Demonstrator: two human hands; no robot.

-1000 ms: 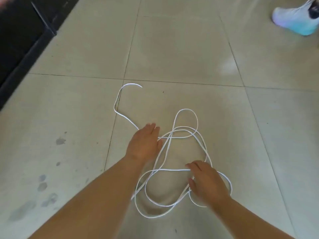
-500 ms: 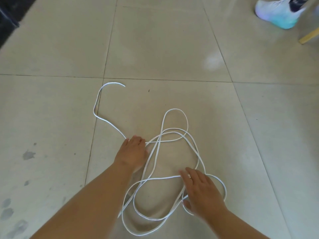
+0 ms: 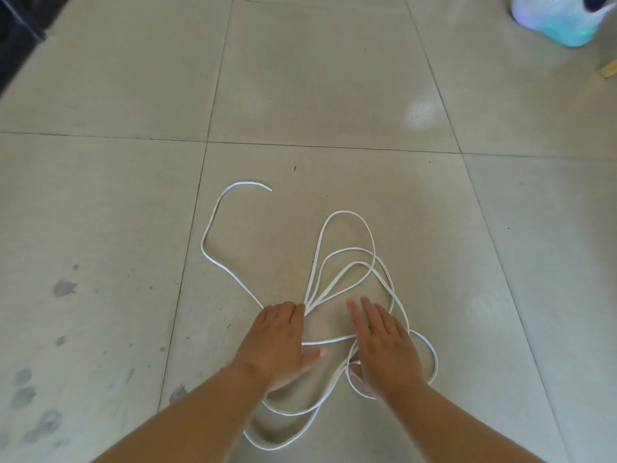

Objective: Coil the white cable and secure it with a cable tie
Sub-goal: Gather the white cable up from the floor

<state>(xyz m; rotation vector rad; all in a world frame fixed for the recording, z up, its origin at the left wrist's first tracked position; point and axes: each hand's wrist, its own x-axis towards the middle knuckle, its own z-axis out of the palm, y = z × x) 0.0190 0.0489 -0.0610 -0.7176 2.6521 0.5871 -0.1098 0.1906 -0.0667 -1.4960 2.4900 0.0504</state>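
A person's left hand (image 3: 278, 342) lies palm down on a tiled floor (image 3: 300, 78), fingers straight and together, thumb spread to the right. Its fingertips press on the spot where several strands of a white cable (image 3: 345, 211) meet. It grips nothing. Just to the right, the right hand (image 3: 384, 342) is also flat and open, fingers pointing away from the camera, resting over strands that pass beneath the palm and beside the thumb. Whether the thumb hooks a strand cannot be told.

The cable sprawls loosely around both hands on the floor. Three or four long loops fan out on the far side of the hands, and more loops lie near the camera between the forearms. One loop bulges out to the right of the right wrist. A single strand runs from under the left hand toward the far left, bends, and ends in a free tip.

Grey stains (image 3: 63, 288) mark the tiles at left. A white and teal shoe (image 3: 561, 21) sits at far right, and a dark object (image 3: 16, 28) fills the far left corner.
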